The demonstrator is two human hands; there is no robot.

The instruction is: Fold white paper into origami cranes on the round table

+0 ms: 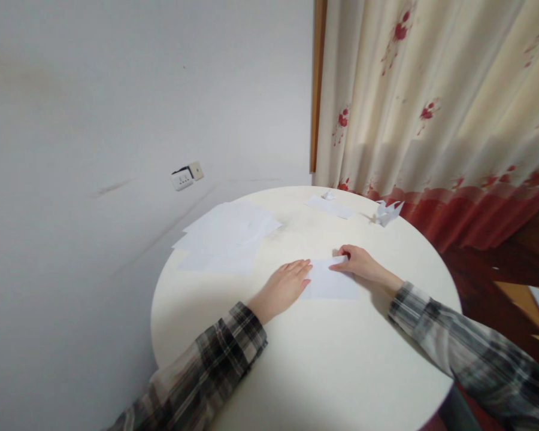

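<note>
A small white sheet of paper [331,284] lies flat on the round white table [305,359]. My left hand [288,282] rests on the sheet's left part with the fingers stretched out and the palm down. At the far right corner, my right hand [357,262] pinches the paper's edge between thumb and fingers, and that corner is slightly raised. Both forearms are in plaid sleeves.
Several overlapping white sheets [224,236] lie at the table's left. Toward the far right edge stands a folded paper crane [387,212]. Behind it, a smaller folded paper piece [327,196] sits by a flat sheet [330,207]. A wall and a curtain [413,120] border the table.
</note>
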